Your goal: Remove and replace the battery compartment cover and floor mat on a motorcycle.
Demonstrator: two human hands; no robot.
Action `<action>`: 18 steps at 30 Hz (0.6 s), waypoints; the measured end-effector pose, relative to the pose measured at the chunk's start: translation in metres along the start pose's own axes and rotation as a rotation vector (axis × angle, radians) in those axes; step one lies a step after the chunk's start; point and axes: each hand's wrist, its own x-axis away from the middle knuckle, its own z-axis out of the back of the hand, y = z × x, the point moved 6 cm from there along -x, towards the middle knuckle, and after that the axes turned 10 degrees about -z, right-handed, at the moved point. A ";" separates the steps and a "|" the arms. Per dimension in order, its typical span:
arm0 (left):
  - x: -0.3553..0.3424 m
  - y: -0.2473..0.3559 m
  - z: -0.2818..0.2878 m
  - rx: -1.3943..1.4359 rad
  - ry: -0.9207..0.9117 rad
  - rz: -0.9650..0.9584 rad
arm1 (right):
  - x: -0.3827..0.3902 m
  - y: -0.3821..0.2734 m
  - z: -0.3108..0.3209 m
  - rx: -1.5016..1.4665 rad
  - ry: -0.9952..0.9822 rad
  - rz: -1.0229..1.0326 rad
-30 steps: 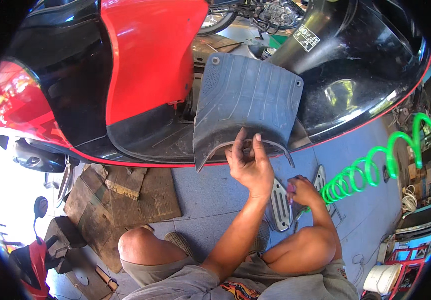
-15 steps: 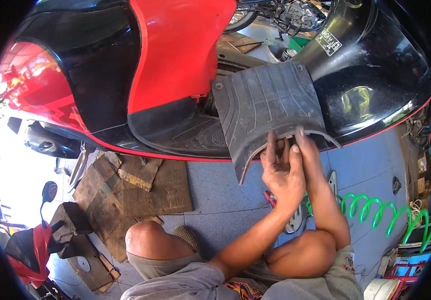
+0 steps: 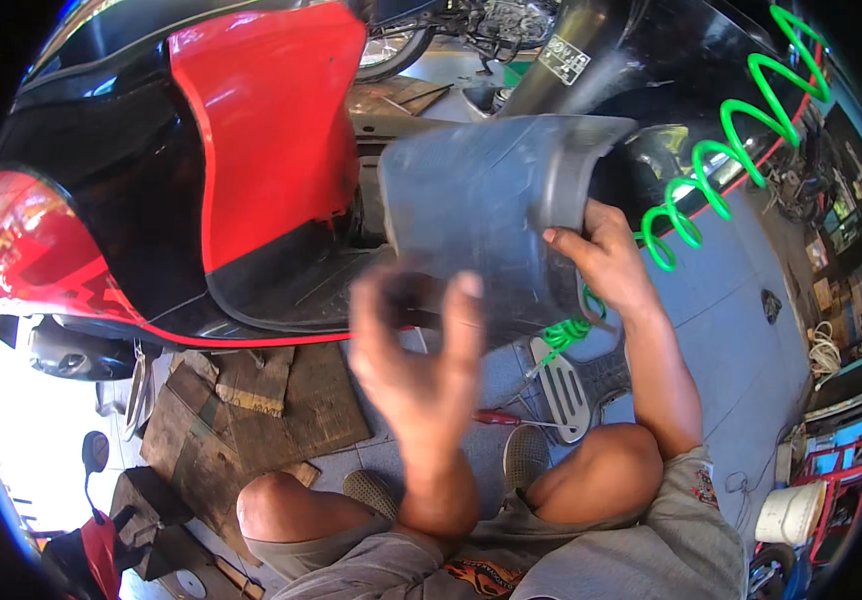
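A dark grey plastic floorboard panel (image 3: 481, 190) with a curved lip is tilted up over the scooter (image 3: 281, 150)'s footwell. My right hand (image 3: 606, 255) grips the panel's right-hand edge, with the thumb on its face. My left hand (image 3: 421, 360) is raised in front of the panel's lower left, blurred by motion. Its thumb and fingers stand apart with nothing seen between them. Red and black body panels of the scooter rise on the left.
A green coiled hose (image 3: 706, 180) runs up the right side, with a bunched part (image 3: 566, 335) below the panel. A red-handled screwdriver (image 3: 501, 417) lies beside a slotted metal plate (image 3: 561, 390) on the tiles. Wooden boards (image 3: 291, 410) cover floor at left; another red vehicle (image 3: 101, 550) stands lower left.
The panel has been lifted and turned, its lip now facing right. My left hand has come off it and moved left; my right hand holds its edge. The green hose appears higher.
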 end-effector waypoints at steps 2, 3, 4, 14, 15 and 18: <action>-0.018 -0.025 0.023 -0.295 -0.018 -0.067 | 0.002 -0.011 -0.003 0.071 -0.099 -0.069; -0.022 -0.034 0.021 -0.068 -0.067 0.076 | 0.004 -0.012 -0.009 -0.009 -0.192 -0.059; -0.023 -0.040 0.018 0.158 -0.114 0.219 | 0.005 -0.013 -0.015 -0.089 -0.287 -0.050; -0.004 0.030 0.046 0.002 0.348 -0.208 | 0.007 -0.038 -0.020 0.222 0.165 0.184; -0.001 0.037 0.035 -0.039 0.415 -0.269 | 0.002 -0.034 -0.019 0.180 0.059 0.037; 0.015 0.020 -0.006 -0.077 0.441 -0.410 | -0.014 -0.040 -0.024 -0.290 -0.259 -0.114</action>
